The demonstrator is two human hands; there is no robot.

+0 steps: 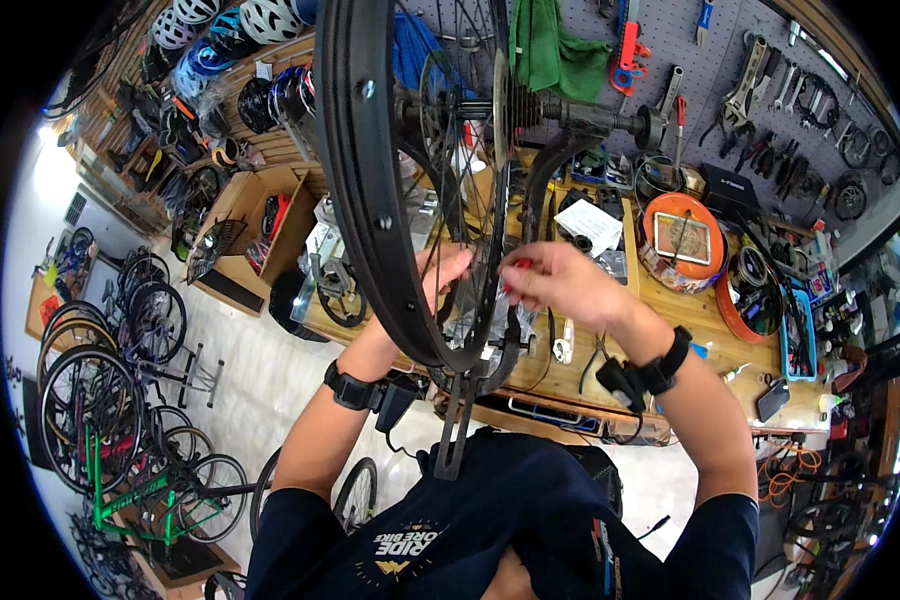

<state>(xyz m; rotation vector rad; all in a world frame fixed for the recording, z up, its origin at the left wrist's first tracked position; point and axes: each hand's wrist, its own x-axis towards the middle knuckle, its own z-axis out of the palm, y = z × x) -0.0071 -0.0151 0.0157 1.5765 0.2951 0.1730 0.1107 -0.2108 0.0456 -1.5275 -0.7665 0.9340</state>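
Note:
A bicycle wheel with a black rim stands upright in front of me, held at its axle in a black truing stand. At the lower right of the wheel, my right hand pinches a small red spoke wrench beside the rim and spokes. My left hand reaches in from the other side, partly hidden behind the rim. Its fingers are drawn together among the spokes; what they hold, if anything, cannot be made out. The cassette sits on the right of the hub.
Beyond the wheel, a wooden workbench bears an orange round tray, pliers, a white box and a blue bin. Tools hang on the pegboard. An open cardboard box and several bicycles are at left.

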